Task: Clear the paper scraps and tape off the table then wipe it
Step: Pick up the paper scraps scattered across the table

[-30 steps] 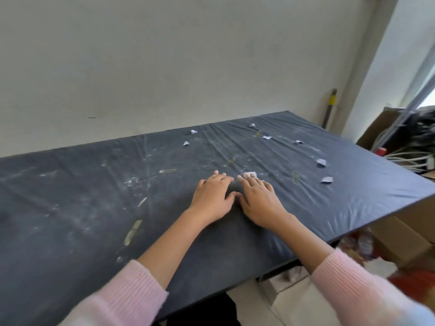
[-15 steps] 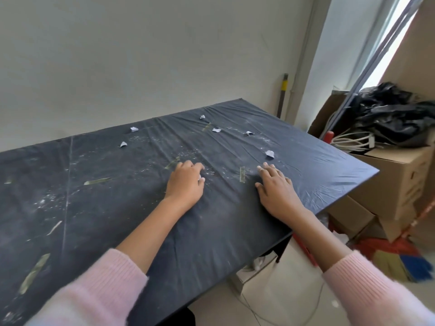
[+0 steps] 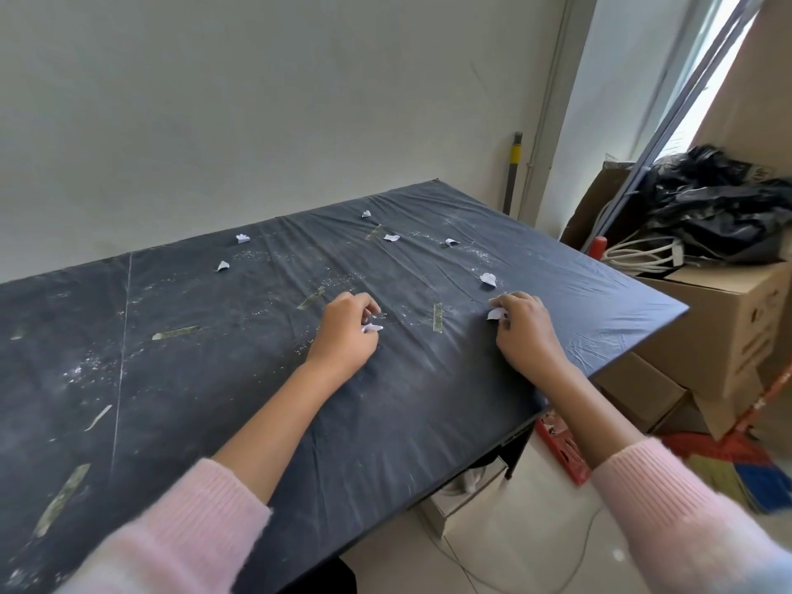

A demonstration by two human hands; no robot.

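Observation:
The table (image 3: 428, 400) is covered in a dark wrinkled sheet with white dust. My left hand (image 3: 347, 332) rests mid-table, fingers curled round a white paper scrap (image 3: 372, 327). Near the right edge, my right hand (image 3: 520, 327) pinches another white scrap (image 3: 496, 314). One loose scrap (image 3: 488, 279) lies just beyond my right hand; several more lie farther back (image 3: 391, 237). A tape strip (image 3: 437, 317) is stuck between my hands, another (image 3: 310, 297) beyond my left hand, others at the left (image 3: 175, 333).
The wall runs along the table's far side. Right of the table stand cardboard boxes (image 3: 711, 323) topped with white cables and a black plastic bag (image 3: 711, 212). A broom (image 3: 750, 460) and a red crate (image 3: 561, 448) sit on the floor below.
The view has swung right along the table. Both hands went from lying flat to curling their fingers; each now holds a paper scrap.

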